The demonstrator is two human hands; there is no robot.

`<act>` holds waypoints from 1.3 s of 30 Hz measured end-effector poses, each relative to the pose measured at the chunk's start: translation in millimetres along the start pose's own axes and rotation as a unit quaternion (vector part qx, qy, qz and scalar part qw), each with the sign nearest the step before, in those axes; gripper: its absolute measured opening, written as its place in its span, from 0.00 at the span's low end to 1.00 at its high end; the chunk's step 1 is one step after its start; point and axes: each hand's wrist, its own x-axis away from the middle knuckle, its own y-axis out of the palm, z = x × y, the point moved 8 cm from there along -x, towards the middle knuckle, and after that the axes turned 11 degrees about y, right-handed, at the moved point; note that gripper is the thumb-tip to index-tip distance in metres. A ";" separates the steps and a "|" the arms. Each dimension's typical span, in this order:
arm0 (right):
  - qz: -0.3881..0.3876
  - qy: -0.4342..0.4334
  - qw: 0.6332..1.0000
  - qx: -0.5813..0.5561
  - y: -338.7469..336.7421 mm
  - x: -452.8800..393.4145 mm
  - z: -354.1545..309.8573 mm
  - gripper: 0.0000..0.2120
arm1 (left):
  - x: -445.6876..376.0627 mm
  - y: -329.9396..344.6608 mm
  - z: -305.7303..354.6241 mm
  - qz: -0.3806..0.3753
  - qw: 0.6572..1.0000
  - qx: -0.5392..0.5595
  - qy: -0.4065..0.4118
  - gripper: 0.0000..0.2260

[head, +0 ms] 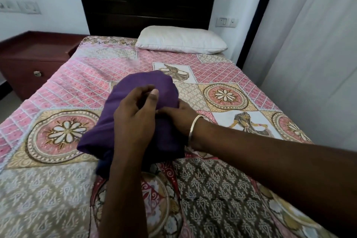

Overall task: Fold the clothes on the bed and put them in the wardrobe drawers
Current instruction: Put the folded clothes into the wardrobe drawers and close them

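Observation:
A purple garment lies bunched in the middle of the bed, which is covered by a pink and beige patterned spread. My left hand hovers over the garment with fingers curled and thumb raised; it looks to hold nothing. My right hand, with a silver bangle on the wrist, reaches in from the right, its fingers tucked into the purple cloth and partly hidden by my left hand. A brown printed garment lies spread on the bed in front of me, under my forearms.
A white pillow lies at the head of the bed against a dark headboard. A reddish-brown bedside cabinet with a drawer knob stands to the left. A white curtain hangs on the right.

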 end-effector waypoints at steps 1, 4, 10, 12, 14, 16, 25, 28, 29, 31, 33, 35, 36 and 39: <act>0.026 -0.011 0.999 -0.020 -15.6 8.4 -6.5 0.21 | 2.0 5.6 9.0 -0.011 1.000 -0.004 0.014 0.06; 0.087 -0.042 0.995 -0.037 -71.8 42.2 -23.6 0.23 | 14.4 35.2 35.2 -0.065 0.994 -0.063 0.068 0.13; 0.178 -0.078 0.981 -0.016 -187.7 107.5 -38.6 0.17 | 51.6 133.1 86.6 -0.177 0.974 -0.074 0.125 0.13; 0.214 -0.081 0.973 -0.021 -229.5 128.8 -40.1 0.16 | 54.2 166.3 101.2 -0.218 0.970 -0.049 0.099 0.13; 0.246 -0.076 0.966 -0.030 -272.2 148.2 -40.1 0.17 | 52.5 202.7 108.1 -0.266 0.963 -0.010 0.043 0.12; 0.279 -0.079 0.956 -0.039 -319.4 173.2 -41.1 0.21 | 50.7 247.1 112.7 -0.320 0.947 0.019 -0.019 0.12; 0.366 -0.107 0.914 -0.136 -487.6 323.0 -69.2 0.19 | 171.4 434.7 124.4 -0.393 0.718 0.348 -0.456 0.27; 0.359 -0.084 0.913 -0.176 -519.6 366.7 -66.0 0.09 | 230.3 482.6 173.4 -0.446 0.617 0.400 -0.510 0.26; 0.362 -0.075 0.910 -0.187 -530.0 379.4 -62.3 0.08 | 240.1 496.0 191.6 -0.449 0.623 0.406 -0.495 0.23; 0.368 -0.059 0.906 -0.202 -550.8 404.1 -49.5 0.08 | 258.2 517.1 212.6 -0.460 0.641 0.406 -0.460 0.19; 0.375 -0.035 0.901 -0.213 -569.8 426.5 -31.8 0.08 | 277.5 536.7 219.1 -0.481 0.631 0.418 -0.443 0.12; 0.381 -0.009 0.897 -0.225 -585.7 448.1 -11.4 0.08 | 281.2 553.0 232.3 -0.486 0.664 0.406 -0.397 0.13; 0.383 0.005 0.894 -0.230 -593.4 458.2 -0.2 0.08 | 275.4 558.0 252.2 -0.485 0.679 0.425 -0.351 0.20; 0.394 0.061 0.884 -0.242 -618.3 487.2 36.8 0.11 | 269.6 589.5 313.9 -0.461 0.628 0.550 -0.300 0.31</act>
